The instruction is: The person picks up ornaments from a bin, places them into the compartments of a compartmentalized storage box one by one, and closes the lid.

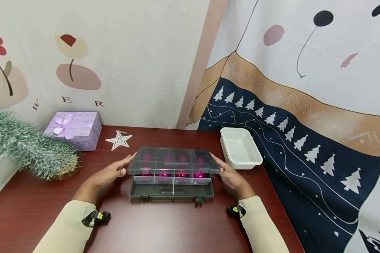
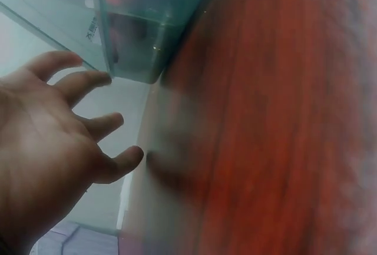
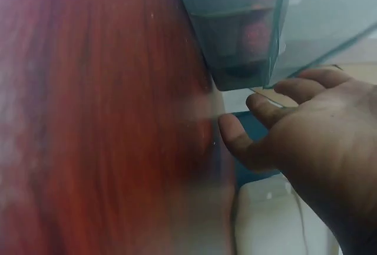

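Observation:
A smoky transparent plastic box (image 1: 172, 191) with compartments sits on the table, its hinged lid (image 1: 174, 160) tilted partly up. Shiny magenta baubles (image 1: 181, 174) show in a row under the lid. At the lid's left side, my left hand (image 1: 112, 173) touches the edge with its fingertips, fingers spread and slightly bent. My right hand (image 1: 232, 176) does the same at the right edge. Both wrist views show the fingers loosely spread by the lid's edge, with the left palm (image 2: 47, 143) and right palm (image 3: 330, 137) away from the box.
A white tub (image 1: 242, 149) stands behind my right hand, near the table's right edge. At the back left are a white star ornament (image 1: 118, 140), a lilac gift box (image 1: 79, 131) and a frosted small tree (image 1: 28, 144) lying with its wooden base on the table (image 1: 164, 228).

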A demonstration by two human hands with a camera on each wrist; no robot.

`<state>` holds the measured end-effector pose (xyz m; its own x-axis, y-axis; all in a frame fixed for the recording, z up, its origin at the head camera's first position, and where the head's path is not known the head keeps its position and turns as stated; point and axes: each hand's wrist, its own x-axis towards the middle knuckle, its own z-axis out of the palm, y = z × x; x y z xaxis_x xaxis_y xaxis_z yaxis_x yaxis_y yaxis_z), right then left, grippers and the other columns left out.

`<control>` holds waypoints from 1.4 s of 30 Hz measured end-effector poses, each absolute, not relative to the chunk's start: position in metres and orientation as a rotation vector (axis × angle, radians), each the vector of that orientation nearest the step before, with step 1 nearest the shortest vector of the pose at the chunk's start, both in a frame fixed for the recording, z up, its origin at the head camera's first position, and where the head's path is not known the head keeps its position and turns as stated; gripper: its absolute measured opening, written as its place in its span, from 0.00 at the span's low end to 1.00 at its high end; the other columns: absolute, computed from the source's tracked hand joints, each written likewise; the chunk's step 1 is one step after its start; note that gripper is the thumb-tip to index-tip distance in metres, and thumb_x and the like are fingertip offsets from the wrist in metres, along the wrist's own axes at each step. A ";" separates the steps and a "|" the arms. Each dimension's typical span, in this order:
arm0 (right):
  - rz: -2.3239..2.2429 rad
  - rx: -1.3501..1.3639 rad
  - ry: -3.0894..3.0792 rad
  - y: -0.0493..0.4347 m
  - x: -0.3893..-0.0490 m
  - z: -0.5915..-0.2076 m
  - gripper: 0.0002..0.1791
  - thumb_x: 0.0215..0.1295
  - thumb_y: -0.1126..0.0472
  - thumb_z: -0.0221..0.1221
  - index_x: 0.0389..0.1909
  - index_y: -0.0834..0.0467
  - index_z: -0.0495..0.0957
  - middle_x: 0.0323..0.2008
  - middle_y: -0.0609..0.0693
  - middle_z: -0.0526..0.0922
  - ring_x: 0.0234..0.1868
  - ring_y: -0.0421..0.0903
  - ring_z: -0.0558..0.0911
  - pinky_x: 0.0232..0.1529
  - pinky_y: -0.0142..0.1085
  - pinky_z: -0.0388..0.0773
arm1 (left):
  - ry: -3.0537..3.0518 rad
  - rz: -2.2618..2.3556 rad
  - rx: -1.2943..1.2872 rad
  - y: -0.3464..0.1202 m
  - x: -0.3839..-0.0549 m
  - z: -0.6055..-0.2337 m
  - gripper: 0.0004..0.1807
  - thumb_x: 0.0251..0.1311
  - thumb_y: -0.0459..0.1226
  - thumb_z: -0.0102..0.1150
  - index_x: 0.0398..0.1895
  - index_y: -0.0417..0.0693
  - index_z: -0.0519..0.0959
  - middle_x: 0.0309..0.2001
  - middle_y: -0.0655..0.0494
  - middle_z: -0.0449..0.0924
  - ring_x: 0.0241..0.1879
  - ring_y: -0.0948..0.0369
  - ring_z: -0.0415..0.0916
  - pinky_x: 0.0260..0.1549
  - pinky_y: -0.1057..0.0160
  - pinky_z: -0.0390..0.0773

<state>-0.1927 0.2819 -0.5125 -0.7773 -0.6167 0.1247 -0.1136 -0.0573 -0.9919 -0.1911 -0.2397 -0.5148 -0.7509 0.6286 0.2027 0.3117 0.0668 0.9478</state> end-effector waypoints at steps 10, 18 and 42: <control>-1.813 -0.707 1.872 0.292 -0.189 -0.508 0.71 0.60 0.35 0.76 0.90 0.58 0.41 0.86 0.74 0.47 0.72 0.55 0.75 0.63 0.34 0.84 | 2.194 1.610 0.960 -0.242 -0.193 -0.518 0.54 0.71 0.50 0.70 0.89 0.39 0.50 0.84 0.83 0.43 0.90 0.62 0.26 0.69 0.11 0.26; -1.643 -0.785 2.132 0.294 -0.191 -0.510 0.58 0.68 0.45 0.72 0.89 0.58 0.50 0.85 0.70 0.60 0.82 0.72 0.64 0.71 0.38 0.79 | 2.285 1.624 0.918 -0.244 -0.199 -0.529 0.55 0.63 0.38 0.79 0.87 0.39 0.56 0.91 0.57 0.45 0.84 0.82 0.37 0.72 0.13 0.32; -1.513 -0.802 2.326 0.291 -0.166 -0.495 0.46 0.67 0.68 0.73 0.83 0.62 0.64 0.89 0.58 0.53 0.87 0.65 0.58 0.80 0.70 0.63 | 2.691 1.303 0.985 -0.200 -0.171 -0.483 0.46 0.64 0.44 0.78 0.84 0.50 0.68 0.88 0.36 0.54 0.88 0.31 0.37 0.72 0.11 0.39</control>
<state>-0.1665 0.2909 -0.4954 -0.8163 -0.5715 0.0842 -0.3086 0.3082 -0.8999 -0.1711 -0.2002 -0.4833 -0.8041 0.5325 0.2644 0.5376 0.4614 0.7057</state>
